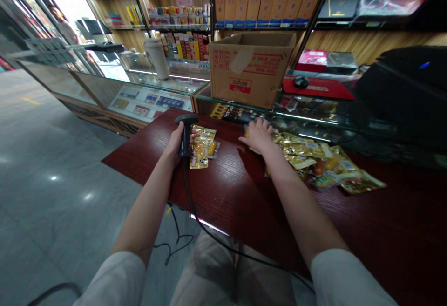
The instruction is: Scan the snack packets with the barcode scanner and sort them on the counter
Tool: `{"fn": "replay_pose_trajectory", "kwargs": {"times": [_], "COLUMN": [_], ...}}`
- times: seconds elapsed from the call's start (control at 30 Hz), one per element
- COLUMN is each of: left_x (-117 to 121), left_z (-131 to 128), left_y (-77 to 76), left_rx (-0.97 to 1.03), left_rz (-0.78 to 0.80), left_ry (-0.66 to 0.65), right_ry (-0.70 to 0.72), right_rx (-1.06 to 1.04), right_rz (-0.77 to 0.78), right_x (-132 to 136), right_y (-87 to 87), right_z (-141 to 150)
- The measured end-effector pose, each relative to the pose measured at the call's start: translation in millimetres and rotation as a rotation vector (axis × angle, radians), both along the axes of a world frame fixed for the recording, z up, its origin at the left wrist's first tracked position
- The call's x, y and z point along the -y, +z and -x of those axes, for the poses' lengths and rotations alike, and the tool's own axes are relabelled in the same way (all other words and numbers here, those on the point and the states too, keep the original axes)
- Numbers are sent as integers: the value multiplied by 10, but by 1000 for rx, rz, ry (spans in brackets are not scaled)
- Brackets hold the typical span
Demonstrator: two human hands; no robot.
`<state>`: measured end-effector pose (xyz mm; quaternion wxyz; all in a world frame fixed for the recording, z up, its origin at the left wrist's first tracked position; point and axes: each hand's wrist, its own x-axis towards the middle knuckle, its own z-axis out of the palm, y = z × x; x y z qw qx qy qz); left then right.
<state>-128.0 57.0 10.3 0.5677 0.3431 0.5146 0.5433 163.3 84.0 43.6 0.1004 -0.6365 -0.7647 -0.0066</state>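
My left hand (175, 144) is wrapped round the handle of a black barcode scanner (185, 133), held upright over the left part of the dark red table. Just right of it lie gold snack packets (199, 159) and a small clear-wrapped yellow piece (212, 148). My right hand (259, 134) reaches down to the left end of a heap of gold packets (303, 147). Its thumb points left and the fingers are bent over the packets; what lies under them is mostly hidden. Small wrapped snacks (318, 168) are mixed into the heap.
An open cardboard box (251, 71) stands on the glass counter behind the table. The scanner's black cable (190, 194) runs across the table edge and over my lap. A white cup (157, 59), a mouse (301, 82) on a red mat (324, 89) and stocked shelves are farther back.
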Motion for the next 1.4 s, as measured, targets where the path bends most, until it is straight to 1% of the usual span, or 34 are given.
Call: {"fn": "replay_pose_trajectory", "kwargs": {"times": [0.07, 0.13, 0.2, 0.27, 0.37, 0.43, 0.5, 0.57, 0.63, 0.73, 0.8, 0.87, 0.93, 1.07, 1.23, 1.3, 1.4], "left_x": [4, 7, 6, 0, -9, -7, 6, 30, 58, 99, 123, 138, 142, 133, 184, 230, 289], "left_z": [-24, -48, -62, -63, -57, -60, -71, -86, -101, -123, -134, -142, -145, -140, -170, -212, -302], "left_y": [-4, -8, -16, -26, -31, -20, 3, 33, 63, 99, 108, 103, 86, 43, 39, 53, 62], "left_rx": [-9, -14, -16, -13, -17, -14, -1, 14, 15, -2, 3, 16, 13, -7, 19, 35, 50], "left_rz": [1, -21, -51, -56, -33, -27, -31, -33, -11, 62, 105, 117, 115, 91, 52, 24, -50], "left_ry": [25, 52, 64, 55, 32, 31, 21, -14, -74, -172, -230, -280, -326, -411, -489, -495, -438], "right_ry": [227, 459, 572, 597, 573, 566, 564, 512, 377, 111, 7, -9, -5, -36, -19, -10, -9], "right_rx": [-59, -90, -97, -95, -102, -134, -233, -414, -645, -999, -1198, -1325, -1380, -1402, -1495, -1528, -1565], "right_rz": [34, 143, 223, 237, 202, 192, 207, 241, 299, 444, 573, 685, 739, 758, 785, 781, 768], "right_x": [58, 133, 214, 281, 320, 292, 227, 138, 47, -44, -65, -65, -62, -70, -68, -64, -59], "right_y": [-16, -66, -135, -197, -247, -261, -277, -301, -325, -321, -281, -221, -160, -73, -16, -6, 0], "right_z": [165, 345, 498, 594, 623, 595, 556, 523, 505, 492, 470, 426, 367, 245, 174, 182, 212]}}
